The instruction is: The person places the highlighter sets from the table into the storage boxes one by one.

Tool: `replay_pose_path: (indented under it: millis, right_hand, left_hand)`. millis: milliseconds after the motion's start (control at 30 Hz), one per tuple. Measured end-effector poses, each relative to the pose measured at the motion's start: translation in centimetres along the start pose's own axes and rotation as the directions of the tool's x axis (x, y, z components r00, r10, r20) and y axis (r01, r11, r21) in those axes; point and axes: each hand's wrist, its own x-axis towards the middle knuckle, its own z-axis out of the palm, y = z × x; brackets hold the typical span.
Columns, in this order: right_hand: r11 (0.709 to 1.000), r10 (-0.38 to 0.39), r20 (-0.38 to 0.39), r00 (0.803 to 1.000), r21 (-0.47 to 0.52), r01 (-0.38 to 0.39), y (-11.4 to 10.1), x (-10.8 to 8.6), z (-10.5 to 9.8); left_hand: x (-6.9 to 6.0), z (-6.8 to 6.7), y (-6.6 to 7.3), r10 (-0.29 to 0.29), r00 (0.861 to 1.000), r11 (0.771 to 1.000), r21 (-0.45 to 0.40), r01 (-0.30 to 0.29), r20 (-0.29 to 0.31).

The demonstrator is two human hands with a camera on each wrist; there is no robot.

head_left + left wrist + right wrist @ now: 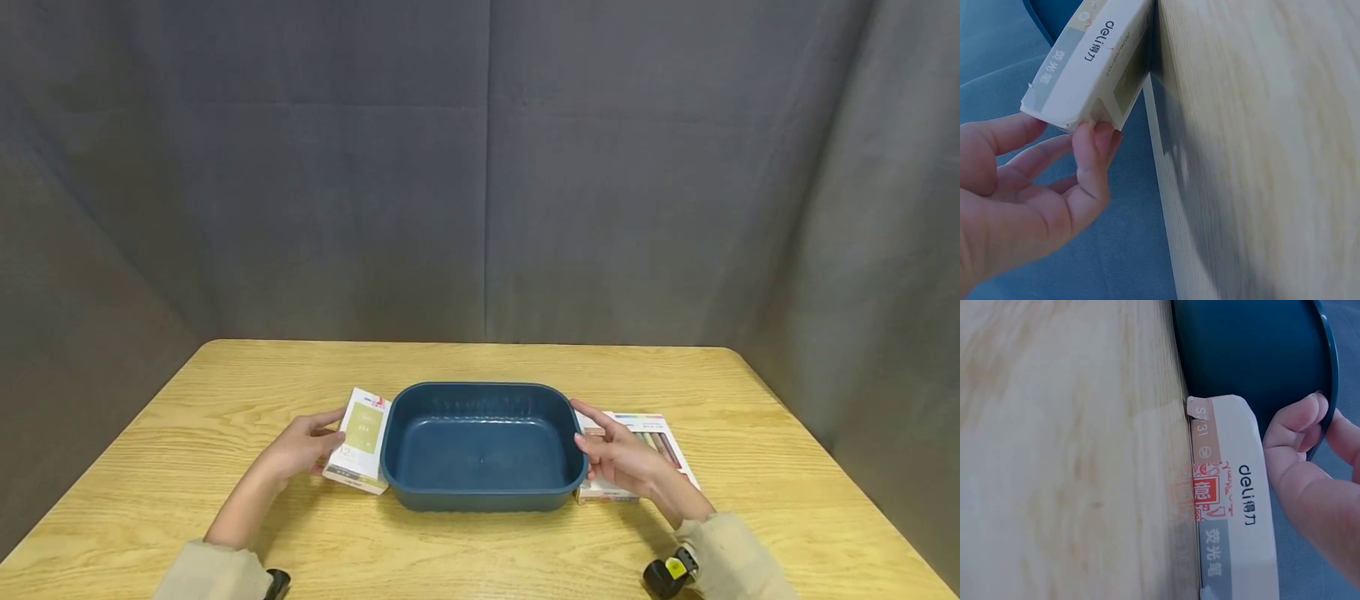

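Note:
A dark blue plastic tub (482,458) stands in the middle of the table. Against its left side, a white highlighter box (362,432) leans at a tilt, with a yellow-green panel on top. My left hand (298,447) holds this box by its outer end; in the left wrist view, thumb and fingers pinch the box's end (1091,69). On the other side, my right hand (624,454) grips the tub's right rim, with fingers on both sides of the wall (1260,356). A second white highlighter box (681,454) lies partly hidden under and behind that hand.
The wooden table (480,550) has light grain and rounded far corners. Grey curtain (480,208) hangs behind it and along both sides. Black wrist straps (670,575) show at the beige sleeves (738,558).

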Motion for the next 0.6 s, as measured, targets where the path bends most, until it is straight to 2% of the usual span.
replay_pose_path:
  millis: [600]
  right_hand:
    - [1.0, -0.007, 0.033, 0.999, -0.002, 0.007, -0.11, 0.31, 0.14]
  left_hand:
    - [-0.29, -0.27, 0.57, 0.012, 0.997, 1.0, 0.013, -0.011, -0.078]
